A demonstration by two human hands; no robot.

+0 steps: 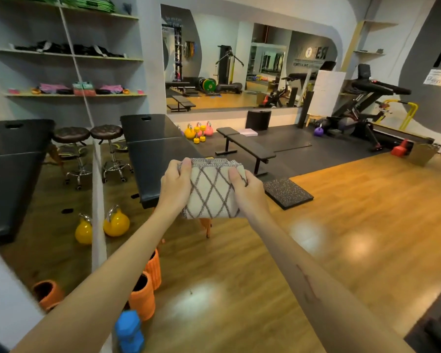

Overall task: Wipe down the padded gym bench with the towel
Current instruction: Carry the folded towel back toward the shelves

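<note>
The fingers (186,163) of the left hand (175,183) curl over the towel's top left corner, thumb pinching it; the right hand (245,186) pinches the top right corner the same way; the towel (209,189), one folded pad with a diamond pattern, hangs between them in mid-air, probably gripped at both corners to keep the fold flat for wiping. The padded gym bench (247,145), one long black one, stands beyond on the dark mat, well apart from the towel, so wiping has not begun. Nearer left, one black massage table (150,149); beside it two stools (110,133); two orange foam rollers (143,296) on the floor.
</note>
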